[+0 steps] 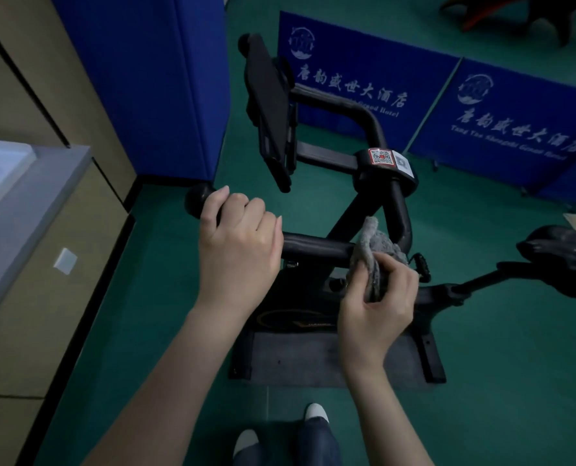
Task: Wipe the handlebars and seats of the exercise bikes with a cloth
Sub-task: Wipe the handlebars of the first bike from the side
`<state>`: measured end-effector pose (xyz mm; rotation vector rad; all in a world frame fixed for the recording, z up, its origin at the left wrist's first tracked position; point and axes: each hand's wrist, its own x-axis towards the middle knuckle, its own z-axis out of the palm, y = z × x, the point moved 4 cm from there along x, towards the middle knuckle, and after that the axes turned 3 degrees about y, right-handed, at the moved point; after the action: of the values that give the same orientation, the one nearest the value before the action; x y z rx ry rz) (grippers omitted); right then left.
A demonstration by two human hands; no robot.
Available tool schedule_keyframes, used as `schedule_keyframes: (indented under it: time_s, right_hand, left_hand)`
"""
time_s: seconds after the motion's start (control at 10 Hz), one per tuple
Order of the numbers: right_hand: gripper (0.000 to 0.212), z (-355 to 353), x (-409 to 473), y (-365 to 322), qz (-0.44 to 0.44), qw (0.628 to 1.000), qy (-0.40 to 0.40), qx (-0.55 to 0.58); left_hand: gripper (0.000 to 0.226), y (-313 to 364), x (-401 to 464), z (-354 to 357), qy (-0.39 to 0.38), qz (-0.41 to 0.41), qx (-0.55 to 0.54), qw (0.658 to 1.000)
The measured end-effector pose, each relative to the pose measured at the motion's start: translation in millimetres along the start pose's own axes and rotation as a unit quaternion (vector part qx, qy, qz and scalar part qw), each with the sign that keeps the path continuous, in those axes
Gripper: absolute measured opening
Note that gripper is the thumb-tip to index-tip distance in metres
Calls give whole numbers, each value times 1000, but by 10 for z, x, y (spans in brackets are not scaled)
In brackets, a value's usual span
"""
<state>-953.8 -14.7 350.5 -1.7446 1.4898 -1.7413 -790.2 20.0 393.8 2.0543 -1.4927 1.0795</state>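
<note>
My left hand grips the near handlebar of the black exercise bike, fingers curled over the bar by its rounded end cap. My right hand pinches a grey cloth, which is bunched against the same bar near the stem. Seat sits at right, apart from both hands. Blue hotel banners stand behind, green floor below.

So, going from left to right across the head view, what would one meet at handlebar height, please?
Grey counter → handlebar end knob → left hand → cloth → seat.
</note>
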Motion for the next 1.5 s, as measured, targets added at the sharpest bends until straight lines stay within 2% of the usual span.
schedule_keyframes:
  time_s: [0.1,0.2,0.4,0.5,0.6,0.7,0.8,0.9,1.0,1.1,1.2,1.3,1.4,1.5]
  right_hand:
    - [12,57,-53,-23,26,999,32,3]
    - [12,165,-190,-164,16,999,27,18]
    - [12,103,-353,-186,38,996,-43,64]
    - [10,-45,-537,-107,127,983,-86,98]
    - [10,-56,-727,47,324,930,-123,120]
    - [17,144,-693,101,495,832,-119,218]
    - [25,406,-578,-67,536,770,-133,320]
    - [6,575,-591,-237,545,730,-170,376]
    - [7,607,-592,-236,551,718,-181,385]
    - [7,512,-541,-112,537,740,-161,371]
    - [11,374,-513,43,499,793,-103,335]
    - [12,358,-538,11,436,839,-113,305]
    - [18,420,-537,-55,406,854,-148,289]
    - [12,379,-520,-8,419,854,-119,284]
  left_hand:
    - [36,0,2,-7,-2,2,0,1000]
    - [35,3,1,-10,-5,6,1,1000]
    - [35,1,0,-6,-2,11,3,1000]
    - [35,1,-4,-3,-2,11,4,1000]
    - [36,0,-5,2,-4,10,3,1000]
    - [35,0,1,-4,0,6,5,1000]
    - [35,8,-2,0,-4,8,10,1000]
    - [34,4,-4,-2,-5,14,18,1000]
    - [33,-2,2,-2,1,19,18,1000]
    - [33,-1,-3,2,5,19,11,1000]
    - [33,4,-3,3,7,16,9,1000]
    - [32,0,3,6,6,14,9,1000]
    - [33,3,7,7,3,15,11,1000]
    - [33,-1,1,4,3,16,9,1000]
